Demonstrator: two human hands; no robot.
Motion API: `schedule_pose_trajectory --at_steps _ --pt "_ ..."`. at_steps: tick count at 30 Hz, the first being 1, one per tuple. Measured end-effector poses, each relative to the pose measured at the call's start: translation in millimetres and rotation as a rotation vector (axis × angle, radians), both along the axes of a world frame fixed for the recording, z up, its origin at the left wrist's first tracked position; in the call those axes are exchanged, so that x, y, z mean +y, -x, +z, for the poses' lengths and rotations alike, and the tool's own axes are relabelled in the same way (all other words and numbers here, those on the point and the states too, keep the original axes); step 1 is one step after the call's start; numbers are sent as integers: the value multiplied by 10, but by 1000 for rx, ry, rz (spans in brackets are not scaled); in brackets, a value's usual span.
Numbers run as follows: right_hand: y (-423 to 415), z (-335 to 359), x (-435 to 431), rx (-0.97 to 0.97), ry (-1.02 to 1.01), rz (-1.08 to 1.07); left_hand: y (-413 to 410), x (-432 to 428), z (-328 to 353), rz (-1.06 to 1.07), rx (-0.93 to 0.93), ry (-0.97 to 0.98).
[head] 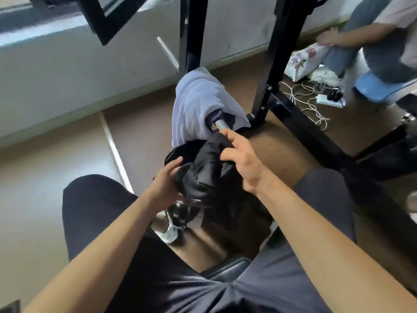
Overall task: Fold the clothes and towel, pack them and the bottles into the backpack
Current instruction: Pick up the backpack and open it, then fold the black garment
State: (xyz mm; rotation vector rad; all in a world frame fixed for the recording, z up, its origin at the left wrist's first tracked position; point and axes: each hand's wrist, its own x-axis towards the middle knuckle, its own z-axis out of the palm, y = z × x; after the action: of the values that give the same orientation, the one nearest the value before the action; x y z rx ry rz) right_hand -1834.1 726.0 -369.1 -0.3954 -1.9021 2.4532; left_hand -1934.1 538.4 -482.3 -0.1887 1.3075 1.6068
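1. The black backpack [209,168] was held up off the floor between the wearer's knees, pretty much dead centre of the view.
2. The left hand [167,184] was wrapped round the backpack's left side, with the fingers curled in against the dark fabric and the thumb up near a rounded black rim.
3. The right hand [241,159] was seen pinching a fold of black fabric at the top of the backpack, with the index finger stretched out toward a shiny metal tip.
4. That tip belonged to a dark cylinder, likely a bottle [216,124], though tbh it couldn't be told for sure. It was wrapped in a pale lavender cloth [194,105].
5. The cloth was bunched up just beyond the backpack, touching its far edge. Whether it was tucked inside couldn't be made out.
6. A white shoe [170,231] was spotted on the brown floor [140,125] below the backpack.
7. Black frame legs [282,53] were planted right behind the cloth.
8. Further out at top right, another person was crouched, with one hand laid on a printed bag [302,62]. A power strip [329,101] and tangled cords were left lying nearby.
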Motion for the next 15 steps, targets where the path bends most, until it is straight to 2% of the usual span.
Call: schedule_pose_trajectory --at_steps 3,6,8,12,15 --pt "210 8 -15 19 115 37 15 -18 41 36 117 -41" --pt "390 -110 40 -15 130 90 96 -147 87 143 168 -19" --pt "473 -244 88 -63 53 132 142 -272 121 241 144 -6" --pt "481 -626 107 -252 -226 105 225 -467 271 480 155 110" --pt "351 -714 97 -349 -222 77 320 -550 391 565 177 169"
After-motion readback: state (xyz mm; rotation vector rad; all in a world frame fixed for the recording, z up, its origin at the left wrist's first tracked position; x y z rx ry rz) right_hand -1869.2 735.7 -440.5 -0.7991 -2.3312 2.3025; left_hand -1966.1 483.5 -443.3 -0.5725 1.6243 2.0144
